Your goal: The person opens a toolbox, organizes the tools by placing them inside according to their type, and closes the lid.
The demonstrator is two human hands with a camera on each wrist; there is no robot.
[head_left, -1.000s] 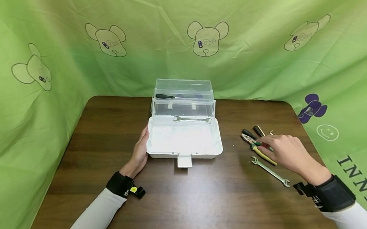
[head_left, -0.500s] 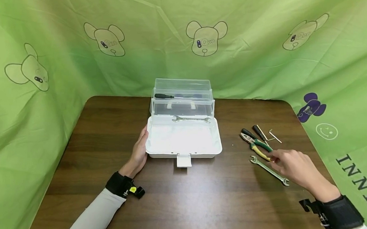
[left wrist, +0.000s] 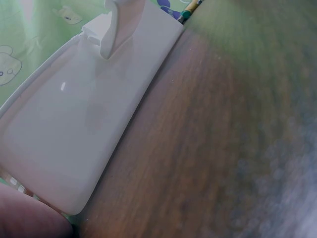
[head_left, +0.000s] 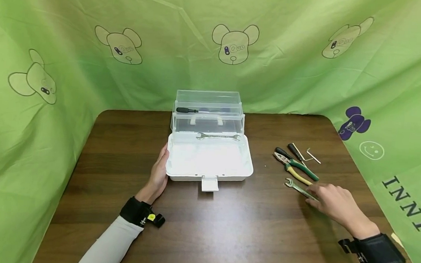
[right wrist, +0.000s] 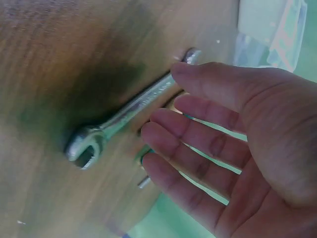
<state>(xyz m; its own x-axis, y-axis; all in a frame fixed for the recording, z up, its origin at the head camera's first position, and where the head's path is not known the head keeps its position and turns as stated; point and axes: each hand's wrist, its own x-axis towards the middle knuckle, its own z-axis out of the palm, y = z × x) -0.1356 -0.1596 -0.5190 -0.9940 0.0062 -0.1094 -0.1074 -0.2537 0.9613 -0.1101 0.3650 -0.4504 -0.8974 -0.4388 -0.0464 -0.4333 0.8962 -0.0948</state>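
My left hand [head_left: 158, 176] lies along the left wall of a white toolbox [head_left: 171, 173], its fingers extended beside it. In the left wrist view, the box's front wall [left wrist: 74, 119] and hanging latch [left wrist: 119, 29] fill the left side. My right hand [head_left: 333, 203] is over an open-end wrench [head_left: 296, 189] on the table, covering its near end in the head view. The right wrist view shows the thumb [right wrist: 208, 82] at the wrench shank [right wrist: 143, 101], with loosely bent fingers on the other side. Pliers [head_left: 303, 170] with green and yellow handles lie just beyond.
Black-handled screwdrivers [head_left: 283, 152] and hex keys [head_left: 313, 156] lie behind the pliers. Clear raised trays [head_left: 209, 125] at the box's back hold another wrench [head_left: 218, 137] and a screwdriver [head_left: 187, 110]. A green curtain [head_left: 155, 74] surrounds the wooden table [head_left: 207, 233].
My right hand has moved from above the pliers and screwdrivers toward me, over the wrench on the table. The pliers and hex keys are uncovered. My left hand stays at the box.
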